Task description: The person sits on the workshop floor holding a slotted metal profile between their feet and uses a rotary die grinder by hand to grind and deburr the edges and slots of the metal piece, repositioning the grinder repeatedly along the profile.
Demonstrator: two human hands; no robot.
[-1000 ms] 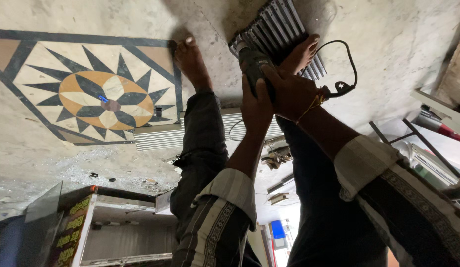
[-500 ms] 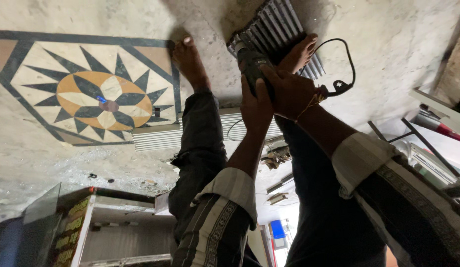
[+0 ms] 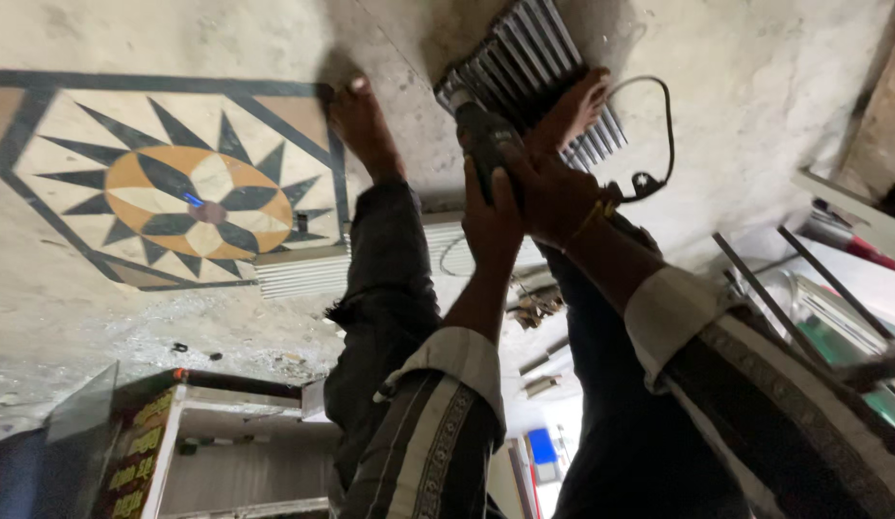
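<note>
Both of my hands are wrapped around a dark hand-held power tool [image 3: 484, 142] whose tip points at a grey ribbed metal panel [image 3: 521, 53] on the floor. My left hand [image 3: 490, 219] grips the tool's body from below. Over it, my right hand [image 3: 555, 195] closes around the same tool, a yellow band at its wrist. My bare right foot [image 3: 574, 108] stands on the ribbed panel, and my bare left foot [image 3: 363, 130] rests on the concrete beside it. The tool's black cable [image 3: 657, 125] loops to the right of the panel.
A star-patterned stone inlay [image 3: 188, 197] fills the floor at left, with a second ribbed strip [image 3: 303, 271] along its edge. Loose metal parts [image 3: 534, 306] lie between my legs. Metal rods and frames [image 3: 767, 279] crowd the right; a white-framed cabinet [image 3: 209, 452] stands at lower left.
</note>
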